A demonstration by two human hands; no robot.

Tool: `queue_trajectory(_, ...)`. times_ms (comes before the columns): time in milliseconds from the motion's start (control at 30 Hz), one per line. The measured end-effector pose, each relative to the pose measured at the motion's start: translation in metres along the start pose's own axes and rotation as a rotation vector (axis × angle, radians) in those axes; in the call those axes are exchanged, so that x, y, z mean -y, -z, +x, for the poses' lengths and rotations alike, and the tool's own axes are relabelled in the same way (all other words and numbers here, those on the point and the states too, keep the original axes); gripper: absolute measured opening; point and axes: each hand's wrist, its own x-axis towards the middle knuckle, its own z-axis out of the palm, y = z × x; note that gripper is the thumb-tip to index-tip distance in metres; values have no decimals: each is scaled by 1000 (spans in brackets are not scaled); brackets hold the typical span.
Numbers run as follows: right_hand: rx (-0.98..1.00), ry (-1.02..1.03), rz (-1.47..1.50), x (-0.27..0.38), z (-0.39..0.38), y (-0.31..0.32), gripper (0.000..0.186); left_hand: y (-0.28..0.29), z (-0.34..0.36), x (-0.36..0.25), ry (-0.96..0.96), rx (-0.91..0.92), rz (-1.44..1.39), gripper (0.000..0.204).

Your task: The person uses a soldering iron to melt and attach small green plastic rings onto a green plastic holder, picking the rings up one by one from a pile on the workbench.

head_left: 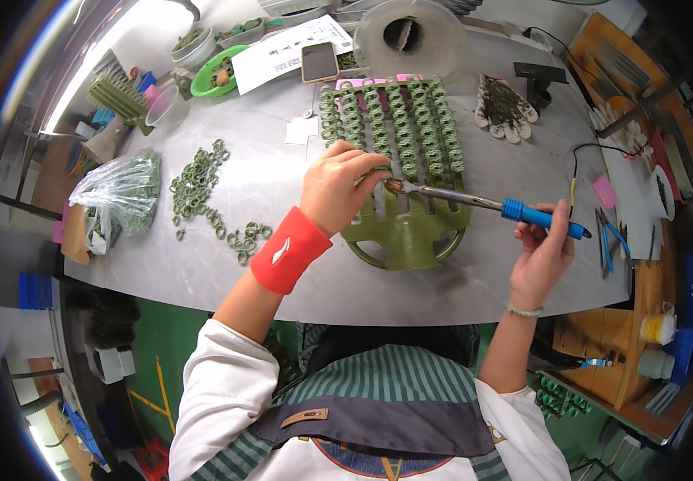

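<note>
In the fingertips of my right hand [540,252] is a blue-handled soldering iron [527,213], its metal shaft pointing left. Its dark tip touches or nearly touches a small green ring [374,169] pinched in my left hand [333,186], above the bench; the fingers partly hide the ring. Beneath and beyond the left hand lies an olive-green slotted rack [406,255]. Rows of green rings [402,120] fill its long bars. Loose green rings [194,184] lie heaped to the left, with several more scattered toward me.
A plastic bag of green pieces [126,192] sits at the left. A phone [319,62], paper sheet [282,56], green bowl [210,76] and round translucent container [443,44] stand at the back. Soiled gloves [504,110], a black stand [539,76] and blue-handled pliers [615,234] lie right.
</note>
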Motion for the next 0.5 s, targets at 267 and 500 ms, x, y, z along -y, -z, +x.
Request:
queue_trajectory(267,37,-9,39,-6,1,-1,32,-25,8,10,-175,-31,221,17)
queue_trajectory(500,-9,-19,-31,17,2,12,34,-9,5,11,-177,-12,198,21)
